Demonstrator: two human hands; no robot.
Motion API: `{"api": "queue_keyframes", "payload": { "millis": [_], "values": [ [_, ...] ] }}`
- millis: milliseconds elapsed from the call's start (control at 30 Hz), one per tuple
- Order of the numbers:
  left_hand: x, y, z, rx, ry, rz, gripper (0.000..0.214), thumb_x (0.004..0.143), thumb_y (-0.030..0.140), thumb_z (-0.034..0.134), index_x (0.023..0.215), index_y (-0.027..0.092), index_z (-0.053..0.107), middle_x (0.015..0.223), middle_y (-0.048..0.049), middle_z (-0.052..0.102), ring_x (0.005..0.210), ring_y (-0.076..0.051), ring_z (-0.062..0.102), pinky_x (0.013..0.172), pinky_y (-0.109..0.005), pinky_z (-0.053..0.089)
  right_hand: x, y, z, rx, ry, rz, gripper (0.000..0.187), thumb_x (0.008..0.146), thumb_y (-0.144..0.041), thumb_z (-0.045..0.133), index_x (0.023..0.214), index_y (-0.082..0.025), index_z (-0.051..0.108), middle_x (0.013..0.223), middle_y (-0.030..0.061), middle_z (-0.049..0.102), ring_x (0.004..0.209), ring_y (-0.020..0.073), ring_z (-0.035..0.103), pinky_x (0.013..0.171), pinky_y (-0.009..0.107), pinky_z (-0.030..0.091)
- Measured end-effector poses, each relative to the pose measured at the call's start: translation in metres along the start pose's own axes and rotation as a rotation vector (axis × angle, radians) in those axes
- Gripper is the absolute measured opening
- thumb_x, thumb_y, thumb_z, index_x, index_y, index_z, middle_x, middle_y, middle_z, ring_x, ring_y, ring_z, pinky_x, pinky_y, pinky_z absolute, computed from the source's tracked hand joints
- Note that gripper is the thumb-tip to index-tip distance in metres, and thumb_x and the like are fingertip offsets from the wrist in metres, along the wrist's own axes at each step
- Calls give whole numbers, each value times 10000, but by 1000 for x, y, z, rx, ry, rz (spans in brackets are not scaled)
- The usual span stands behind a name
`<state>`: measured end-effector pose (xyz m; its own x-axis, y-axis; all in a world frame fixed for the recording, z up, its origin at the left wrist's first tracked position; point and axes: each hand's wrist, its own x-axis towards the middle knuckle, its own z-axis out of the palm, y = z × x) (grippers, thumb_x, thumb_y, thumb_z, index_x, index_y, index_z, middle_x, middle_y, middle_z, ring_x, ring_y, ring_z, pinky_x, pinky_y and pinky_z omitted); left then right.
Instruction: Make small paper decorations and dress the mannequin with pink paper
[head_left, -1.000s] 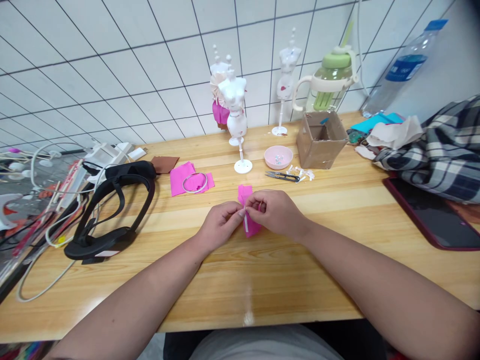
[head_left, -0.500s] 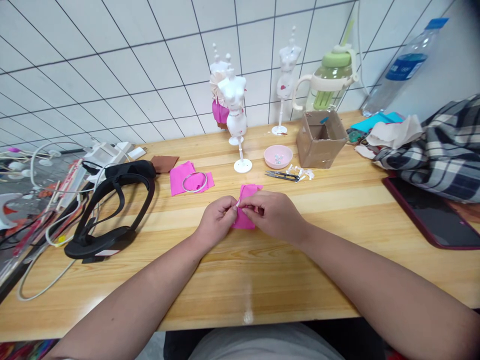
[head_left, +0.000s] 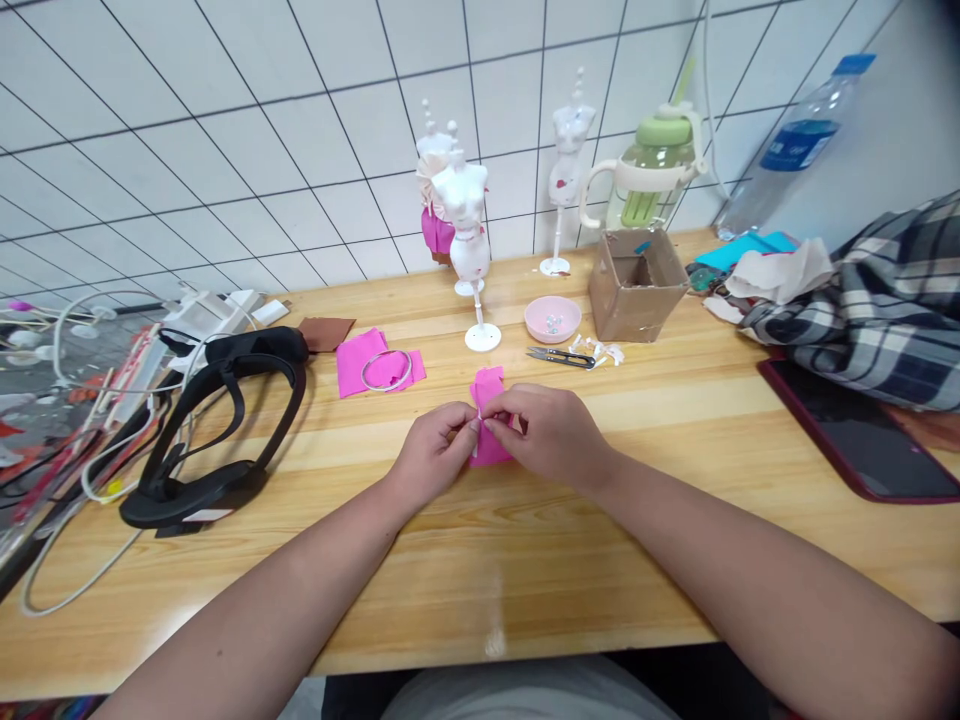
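Observation:
Between my hands, low over the table, is a small piece of pink fabric (head_left: pixel 490 448) with a thin white strip along its left edge. My left hand (head_left: pixel 437 450) pinches that edge between thumb and forefinger. My right hand (head_left: pixel 551 432) pinches the fabric from the other side, its fingertips almost touching the left thumb. What exactly lies between the fingertips is too small to make out. Beyond the hands are thread snips (head_left: pixel 561 357) and white scraps (head_left: pixel 598 350). A white miniature dress form (head_left: pixel 468 235) stands behind the fabric.
Left lie folded pink fabric (head_left: pixel 358 365) with a metal ring (head_left: pixel 367 381), brown fabric (head_left: pixel 325 334) and a black headset (head_left: pixel 217 490). A pink bowl (head_left: pixel 534 323) holding small clear beads, a cardboard box (head_left: pixel 626 305), a jug (head_left: pixel 652 170) and a phone (head_left: pixel 855 430) are at the back and right.
Both hands stay pinched at the fabric. Its upper part has tipped a little to the left, and the fingertips have come closer together. The whole view has shifted slightly.

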<state>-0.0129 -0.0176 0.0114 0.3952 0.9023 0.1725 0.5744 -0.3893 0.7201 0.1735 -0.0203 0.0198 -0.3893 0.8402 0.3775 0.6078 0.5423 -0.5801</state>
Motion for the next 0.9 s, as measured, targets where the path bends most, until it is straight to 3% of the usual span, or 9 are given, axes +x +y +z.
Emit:
{"api": "queue_keyframes", "payload": {
  "millis": [400, 733, 900],
  "values": [
    [-4, 2, -1, 187, -37, 102, 217, 894, 236, 446, 724, 187, 571, 683, -2, 596, 650, -141, 538, 633, -255, 399, 4, -3, 0, 151, -40, 137, 27, 770, -201, 631, 759, -198, 656, 696, -33, 654, 612, 100, 532, 591, 221, 355],
    [-3, 4, 0, 118, -60, 134, 178, 850, 181, 450, 700, 182, 545, 650, 11, 555, 622, -129, 511, 607, -238, 383, 7, 3, 3, 446, -198, 293, 63, 717, -213, 581, 660, -189, 569, 574, -61, 552, 526, 85, 462, 487, 199, 325],
    [-3, 4, -1, 65, -67, 125, 158, 822, 173, 454, 685, 184, 531, 638, 14, 547, 612, -125, 503, 601, -232, 379, 7, 6, 6, 496, -222, 294, 48, 710, -220, 566, 673, -189, 563, 583, -60, 548, 526, 87, 456, 492, 199, 330]
  ]
}}
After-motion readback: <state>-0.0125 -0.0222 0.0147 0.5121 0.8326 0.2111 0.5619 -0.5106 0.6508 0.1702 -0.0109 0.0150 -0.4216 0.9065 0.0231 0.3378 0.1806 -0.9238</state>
